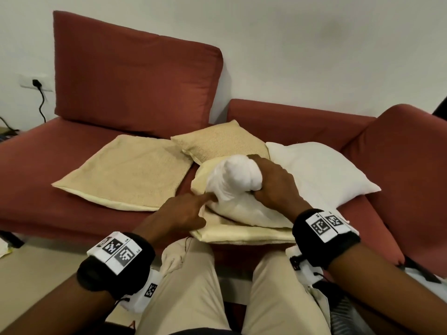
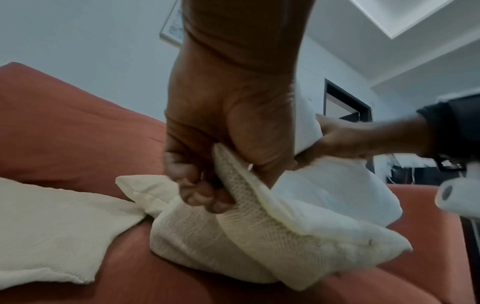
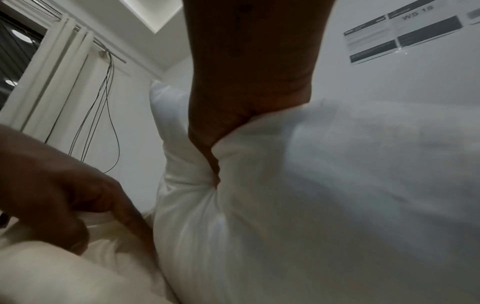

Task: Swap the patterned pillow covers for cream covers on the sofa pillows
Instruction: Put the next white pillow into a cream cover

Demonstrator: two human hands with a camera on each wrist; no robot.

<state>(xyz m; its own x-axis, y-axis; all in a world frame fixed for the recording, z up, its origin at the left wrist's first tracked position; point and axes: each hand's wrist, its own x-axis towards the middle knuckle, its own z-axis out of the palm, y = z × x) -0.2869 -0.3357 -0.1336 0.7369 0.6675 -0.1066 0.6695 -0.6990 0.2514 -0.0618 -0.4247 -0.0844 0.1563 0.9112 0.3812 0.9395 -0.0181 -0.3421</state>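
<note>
On the red sofa [image 1: 60, 189] a white pillow insert [image 1: 239, 175] sticks halfway out of a cream cover [image 1: 242, 234] at the seat's front edge. My right hand [image 1: 271, 182] grips the insert's bunched top end; in the right wrist view the thumb digs into the white insert [image 3: 337, 185]. My left hand [image 1: 193, 209] pinches the cover's open edge, seen up close as cream cover [image 2: 259, 246] held in the left hand [image 2: 207, 185]. Two cream-covered pillows [image 1: 128, 172] [image 1: 222, 141] lie behind it. A bare white pillow [image 1: 321, 170] lies to the right.
A big red back cushion [image 1: 135, 81] leans on the wall at the left. The sofa's armrest [image 1: 411, 165] rises at the right. A wall socket with a black cable [image 1: 36, 83] is at the far left. My legs in beige trousers [image 1: 193, 286] touch the sofa's front.
</note>
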